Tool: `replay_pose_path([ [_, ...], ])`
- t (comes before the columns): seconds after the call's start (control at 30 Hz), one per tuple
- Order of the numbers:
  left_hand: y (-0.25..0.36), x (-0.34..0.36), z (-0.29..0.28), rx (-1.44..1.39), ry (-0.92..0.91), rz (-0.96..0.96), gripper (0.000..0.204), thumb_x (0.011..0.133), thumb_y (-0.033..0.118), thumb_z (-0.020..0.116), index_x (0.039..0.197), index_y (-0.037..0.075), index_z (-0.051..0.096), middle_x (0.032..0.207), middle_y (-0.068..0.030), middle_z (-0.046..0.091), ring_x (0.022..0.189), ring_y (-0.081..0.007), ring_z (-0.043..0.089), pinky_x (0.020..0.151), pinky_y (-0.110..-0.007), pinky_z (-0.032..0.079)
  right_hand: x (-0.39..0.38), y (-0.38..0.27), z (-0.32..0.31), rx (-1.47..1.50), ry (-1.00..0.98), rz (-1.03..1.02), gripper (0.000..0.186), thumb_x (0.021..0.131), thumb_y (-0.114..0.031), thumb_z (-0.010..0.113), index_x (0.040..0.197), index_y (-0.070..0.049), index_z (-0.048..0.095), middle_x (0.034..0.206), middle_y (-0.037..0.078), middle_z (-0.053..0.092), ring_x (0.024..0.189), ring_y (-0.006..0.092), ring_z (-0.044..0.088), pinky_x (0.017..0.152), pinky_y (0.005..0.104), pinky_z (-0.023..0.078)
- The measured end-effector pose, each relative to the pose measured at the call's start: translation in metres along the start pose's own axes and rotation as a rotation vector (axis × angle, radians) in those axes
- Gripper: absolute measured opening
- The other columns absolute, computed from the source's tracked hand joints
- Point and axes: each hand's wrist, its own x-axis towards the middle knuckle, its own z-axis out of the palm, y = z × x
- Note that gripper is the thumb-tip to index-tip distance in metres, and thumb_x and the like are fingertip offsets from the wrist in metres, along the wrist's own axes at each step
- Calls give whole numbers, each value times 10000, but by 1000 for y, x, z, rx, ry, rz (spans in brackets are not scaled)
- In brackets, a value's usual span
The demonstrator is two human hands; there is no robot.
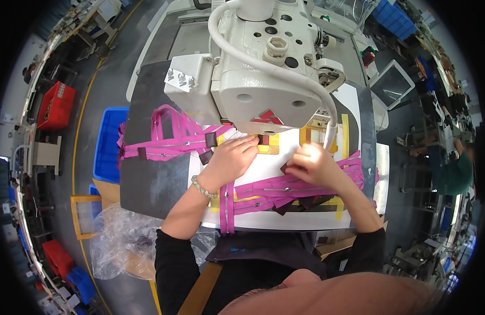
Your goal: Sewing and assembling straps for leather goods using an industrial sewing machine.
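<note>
My left hand [234, 157], with a beaded bracelet at the wrist, reaches under the sewing machine head [269, 89]. Its fingers are pressed together, the tips on a dark red patch [263, 139] in a small yellow frame [271, 149]. My right hand [313, 164] is curled, thumb and fingers pinching a small dark maroon piece [285, 168] over the white sheet; its fingers are slightly blurred. Pink zipper strips [263, 189] with metal pulls and dark patches run beneath my right hand and forearm. More pink zipper strips [169, 144] lie left of my left hand.
A second yellow frame [308, 137] sits right of the machine head, by a white cable [330, 126]. A blue bin [110, 157] stands off the table's left edge. Below it lie a clear plastic bag [119, 244] and a yellow frame [85, 216]. A screen [392, 84] stands at the far right.
</note>
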Motion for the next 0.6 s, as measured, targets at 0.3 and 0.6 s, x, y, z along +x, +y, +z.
replay_pose_path([
  [0.3,3,2,2,1,6,4,91,793,95,655,861,36,644,1055,-117,680,1034,-247,642,882,-352,516,-53,-54,17,-63,43,269,271,699,-151,766,935,-104,641,936,34,568,926,223,552,819,359,404],
  [0.6,5,4,1,1,30,-3,100,791,100,659,868,40,641,1042,-114,682,1020,-250,647,874,-351,518,-61,-64,12,143,148,272,158,741,-82,722,870,-66,632,875,46,614,842,232,592,768,352,446],
])
